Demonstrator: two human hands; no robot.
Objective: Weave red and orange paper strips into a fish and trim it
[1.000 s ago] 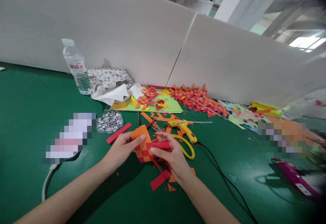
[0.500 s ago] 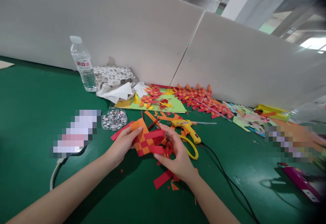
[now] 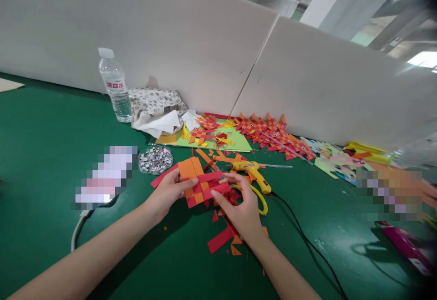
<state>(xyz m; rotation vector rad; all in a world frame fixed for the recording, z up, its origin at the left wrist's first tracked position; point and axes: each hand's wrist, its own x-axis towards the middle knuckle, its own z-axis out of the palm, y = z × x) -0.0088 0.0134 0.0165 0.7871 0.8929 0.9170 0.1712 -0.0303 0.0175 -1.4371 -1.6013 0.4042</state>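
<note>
Bottle [image 3: 120,106] held clear liquid; its label [image 3: 116,85] read 白水 in part. White tissue [image 3: 165,122] protruded from patterned pouch [image 3: 155,99]. Clear tray [image 3: 156,173] held many toy eyes [image 3: 155,159]. Left hand [image 3: 167,193], partly closed, gripped weave [image 3: 198,197] above table [image 3: 153,268]; right hand [image 3: 244,206] pinched its 2 red strips [image 3: 210,176].

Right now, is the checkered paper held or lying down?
Held: the left hand grips the checkered paper, the right hand touches its red strips.

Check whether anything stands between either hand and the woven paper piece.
Nothing visible does: the left hand holds the woven paper piece by its orange part, the right hand by a red strip.
</note>
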